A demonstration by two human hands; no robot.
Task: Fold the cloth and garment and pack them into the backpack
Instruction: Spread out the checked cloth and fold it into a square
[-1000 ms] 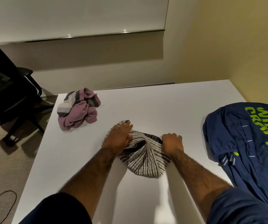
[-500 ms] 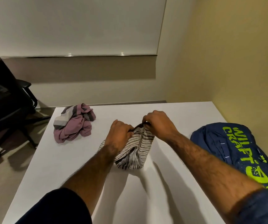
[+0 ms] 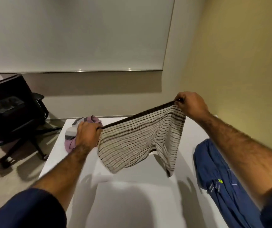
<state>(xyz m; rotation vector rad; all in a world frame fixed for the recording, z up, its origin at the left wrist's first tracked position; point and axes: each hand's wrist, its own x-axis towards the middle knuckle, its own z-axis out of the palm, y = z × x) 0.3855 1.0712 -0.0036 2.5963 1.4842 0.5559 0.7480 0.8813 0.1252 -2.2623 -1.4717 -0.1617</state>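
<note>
- Striped garment (image 3: 140,140) hangs stretched in mid-frame, lifted above the white table (image 3: 132,203), its dark top band taut between my hands.
- My left hand (image 3: 87,134) grips the band's left end at centre left, fingers curled round the fabric.
- My right hand (image 3: 190,105) pinches the other end higher up, right of centre.
- Pink and grey cloth (image 3: 76,135) lies crumpled on the table behind my left hand, partly hidden by it.
- Blue backpack (image 3: 217,178) lies on the table at lower right, beneath my right forearm.
- Black office chair (image 3: 13,112) stands on the floor at left.
</note>
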